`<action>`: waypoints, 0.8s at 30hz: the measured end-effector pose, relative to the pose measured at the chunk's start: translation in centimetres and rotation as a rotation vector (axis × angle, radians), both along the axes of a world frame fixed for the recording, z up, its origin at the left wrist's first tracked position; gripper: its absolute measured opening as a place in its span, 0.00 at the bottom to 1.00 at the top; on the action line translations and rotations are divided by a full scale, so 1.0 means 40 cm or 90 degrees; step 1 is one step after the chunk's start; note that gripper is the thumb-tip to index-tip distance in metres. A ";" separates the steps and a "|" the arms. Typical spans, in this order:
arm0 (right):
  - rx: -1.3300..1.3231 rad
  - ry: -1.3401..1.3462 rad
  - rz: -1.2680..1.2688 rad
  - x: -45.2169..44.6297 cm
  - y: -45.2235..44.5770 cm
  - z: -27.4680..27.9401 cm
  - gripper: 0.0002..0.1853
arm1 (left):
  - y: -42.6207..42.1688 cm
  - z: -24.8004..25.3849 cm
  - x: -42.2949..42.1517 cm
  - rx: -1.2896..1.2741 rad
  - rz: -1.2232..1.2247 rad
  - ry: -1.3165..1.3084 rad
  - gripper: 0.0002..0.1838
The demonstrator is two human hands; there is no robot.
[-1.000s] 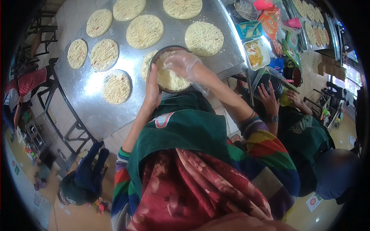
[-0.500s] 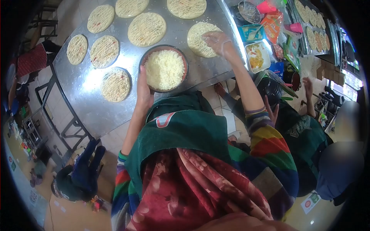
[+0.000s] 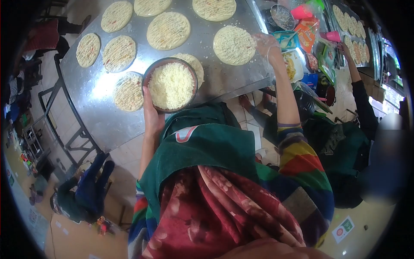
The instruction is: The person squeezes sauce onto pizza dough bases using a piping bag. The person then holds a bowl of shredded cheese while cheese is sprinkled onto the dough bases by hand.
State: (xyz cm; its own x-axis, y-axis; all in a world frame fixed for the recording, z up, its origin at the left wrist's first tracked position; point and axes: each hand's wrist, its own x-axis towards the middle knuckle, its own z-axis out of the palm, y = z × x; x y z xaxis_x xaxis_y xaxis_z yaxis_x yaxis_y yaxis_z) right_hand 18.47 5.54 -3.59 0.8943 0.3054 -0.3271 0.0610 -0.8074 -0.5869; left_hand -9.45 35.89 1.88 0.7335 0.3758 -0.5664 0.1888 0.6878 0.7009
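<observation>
My left hand (image 3: 152, 113) grips the rim and side of a round bowl (image 3: 145, 77) filled with grated cheese (image 3: 171, 85). The bowl is held over the near edge of the metal table, partly covering a pizza (image 3: 193, 65) beneath it. My right hand (image 3: 267, 46), in what looks like a thin clear glove, hangs just right of a pizza (image 3: 234, 45) thickly covered with grated cheese. Its fingers look loosely spread, with nothing visible in them. Cheese crumbs lie around that pizza.
Several sauce-striped pizzas (image 3: 168, 31) lie on the metal table (image 3: 97, 114). To the right are a white tray of yellow food (image 3: 293, 64), an orange packet (image 3: 306, 34) and a pink cup (image 3: 332, 36). A co-worker (image 3: 336, 159) reaches toward pizza trays (image 3: 358, 30) at far right.
My right hand has moved right, off the cheese-covered pizza. The bowl in my left hand has shifted left and slightly nearer, uncovering part of a pizza. The co-worker's arm now reaches toward the trays.
</observation>
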 end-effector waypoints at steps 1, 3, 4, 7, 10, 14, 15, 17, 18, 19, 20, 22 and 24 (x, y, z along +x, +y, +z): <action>-0.027 -0.045 0.031 -0.011 0.000 0.004 0.15 | 0.001 -0.002 -0.004 -0.001 0.004 -0.001 0.31; -0.082 -0.134 0.091 -0.043 -0.002 0.000 0.15 | 0.000 -0.003 -0.008 -0.004 0.007 -0.005 0.31; -0.109 -0.178 0.121 -0.051 -0.004 -0.007 0.14 | -0.001 -0.001 -0.010 -0.005 0.006 -0.008 0.31; -0.009 -0.041 0.000 -0.046 -0.009 -0.053 0.14 | -0.009 0.013 -0.008 0.009 0.022 0.004 0.32; -0.058 -0.155 0.066 -0.010 0.016 -0.061 0.15 | -0.012 0.008 -0.012 0.022 0.026 0.004 0.33; -0.030 -0.198 0.121 0.020 0.101 -0.026 0.14 | -0.014 0.023 -0.015 -0.003 0.017 -0.013 0.30; -0.026 -0.173 0.094 0.023 0.128 -0.025 0.14 | -0.016 0.023 -0.016 0.003 0.018 -0.008 0.31; -0.021 -0.179 0.093 0.031 0.151 -0.036 0.14 | -0.019 0.021 -0.016 0.015 0.021 0.002 0.33; -0.019 -0.210 0.118 0.035 0.159 -0.048 0.14 | -0.020 0.022 -0.016 0.007 0.017 0.003 0.33; -0.017 -0.241 0.144 0.035 0.166 -0.060 0.14 | -0.020 0.023 -0.015 -0.001 0.014 0.003 0.33; 0.076 -0.182 0.086 0.029 0.167 -0.063 0.14 | -0.020 0.026 -0.012 -0.008 0.012 0.004 0.33; 0.084 -0.196 0.132 0.032 0.154 -0.058 0.13 | -0.022 0.022 -0.003 -0.002 0.007 -0.012 0.33; 0.100 -0.158 0.168 0.031 0.175 0.001 0.13 | -0.016 0.010 0.007 0.004 -0.014 -0.023 0.33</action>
